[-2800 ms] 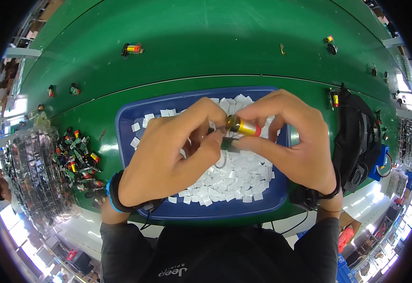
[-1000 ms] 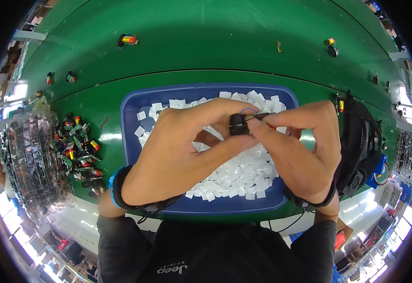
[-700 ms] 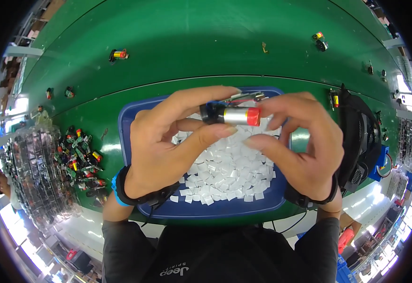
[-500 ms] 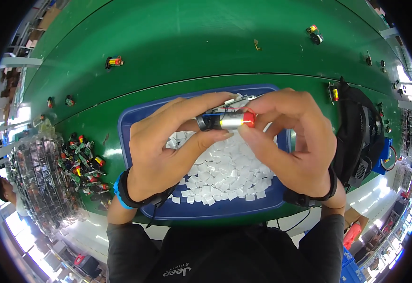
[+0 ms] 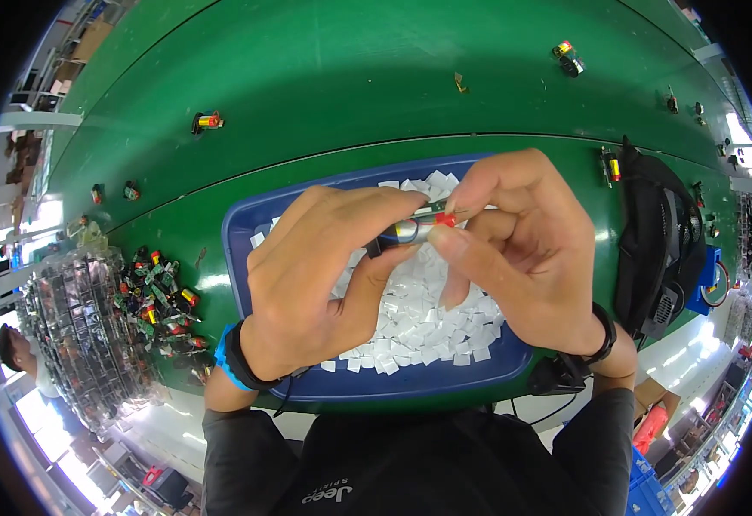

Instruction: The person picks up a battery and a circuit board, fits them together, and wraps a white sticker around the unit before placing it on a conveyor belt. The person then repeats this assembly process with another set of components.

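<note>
Over a blue bin (image 5: 393, 389) I hold a small battery assembly (image 5: 407, 230). It has a silver cylindrical cell with a red end, a narrow circuit board along it and a black part at its left. My left hand (image 5: 307, 275) is closed around the black end and the cell, thumb below and fingers above. With thumb and index finger, my right hand (image 5: 539, 249) pinches at the red end and the board's tip. Its fingertips partly hide that end. Beneath both hands, the bin holds a heap of small white square pieces (image 5: 419, 331).
A pile of similar battery assemblies (image 5: 157, 297) lies left of the bin, beside a plastic-wrapped stack (image 5: 75, 335). A black bag (image 5: 660, 241) rests at the right. Single assemblies (image 5: 208, 122) are scattered over the green table (image 5: 350, 77). Another person (image 5: 19, 348) is at far left.
The assembly has tilted and turned within my fingers, so less of the cell shows. My right fingertips have shifted to the board's end by the red tip, and its other fingers have spread lower.
</note>
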Tool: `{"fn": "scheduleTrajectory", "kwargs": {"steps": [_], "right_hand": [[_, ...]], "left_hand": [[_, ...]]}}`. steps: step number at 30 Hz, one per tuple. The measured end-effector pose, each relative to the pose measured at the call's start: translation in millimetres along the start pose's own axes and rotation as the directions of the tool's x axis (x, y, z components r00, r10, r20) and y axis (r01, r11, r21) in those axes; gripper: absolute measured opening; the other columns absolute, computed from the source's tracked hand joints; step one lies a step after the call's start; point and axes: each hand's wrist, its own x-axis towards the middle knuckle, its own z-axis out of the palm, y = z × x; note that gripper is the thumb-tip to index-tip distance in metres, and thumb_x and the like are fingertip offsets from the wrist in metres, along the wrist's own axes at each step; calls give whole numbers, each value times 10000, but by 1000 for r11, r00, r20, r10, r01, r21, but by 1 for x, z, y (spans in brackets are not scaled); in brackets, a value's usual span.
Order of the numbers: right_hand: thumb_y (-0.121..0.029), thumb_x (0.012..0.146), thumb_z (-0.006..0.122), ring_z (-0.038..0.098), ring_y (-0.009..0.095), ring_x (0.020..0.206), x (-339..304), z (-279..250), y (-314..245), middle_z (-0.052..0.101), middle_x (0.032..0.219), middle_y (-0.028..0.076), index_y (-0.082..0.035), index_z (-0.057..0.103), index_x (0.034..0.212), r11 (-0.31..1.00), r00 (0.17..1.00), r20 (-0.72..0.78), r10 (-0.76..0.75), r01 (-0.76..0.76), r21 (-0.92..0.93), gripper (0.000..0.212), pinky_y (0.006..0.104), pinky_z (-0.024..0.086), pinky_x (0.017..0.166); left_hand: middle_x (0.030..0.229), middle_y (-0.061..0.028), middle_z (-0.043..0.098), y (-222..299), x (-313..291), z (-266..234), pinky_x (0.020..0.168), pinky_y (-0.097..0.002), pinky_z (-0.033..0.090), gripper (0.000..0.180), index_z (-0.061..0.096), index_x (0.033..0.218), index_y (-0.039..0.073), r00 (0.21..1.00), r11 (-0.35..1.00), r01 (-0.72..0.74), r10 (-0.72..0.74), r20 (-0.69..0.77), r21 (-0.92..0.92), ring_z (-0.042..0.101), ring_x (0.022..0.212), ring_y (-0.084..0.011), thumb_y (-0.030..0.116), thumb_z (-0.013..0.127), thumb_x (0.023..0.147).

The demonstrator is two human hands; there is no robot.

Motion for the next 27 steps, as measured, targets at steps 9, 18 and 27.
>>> {"fn": "scheduleTrajectory", "kwargs": {"steps": [9, 18, 27], "right_hand": [[29, 901, 669, 682, 127, 686, 18, -29, -13, 704, 995, 98, 21, 462, 1259, 956, 956, -46, 289, -291, -41, 414, 220, 532, 537], [-146, 906, 666, 683, 169, 912, 148, -290, 10, 702, 1090, 79, -39, 625, 1178, 161, 988, -58, -145, -35, -986, 295, 301, 562, 669], [-126, 884, 703, 690, 245, 792, 125, -259, -9, 699, 976, 90, -43, 649, 1019, 1, 989, 20, -145, 21, -1000, 167, 339, 538, 698]], "left_hand": [[918, -81, 709, -11, 30, 2, 590, -234, 537, 248, 682, 1049, -11, 964, 952, 254, -234, 127, -170, 646, 730, -142, -17, 738, 807], [929, -97, 690, -195, 77, -31, 679, -343, 529, 419, 641, 1068, -22, 653, 745, 511, -661, 370, 429, 630, 783, -192, 359, 703, 905], [1111, -71, 671, -27, 35, -75, 798, -271, 481, 305, 624, 1191, 46, 891, 890, 448, -435, 129, -89, 601, 940, -130, 244, 635, 959]]}}
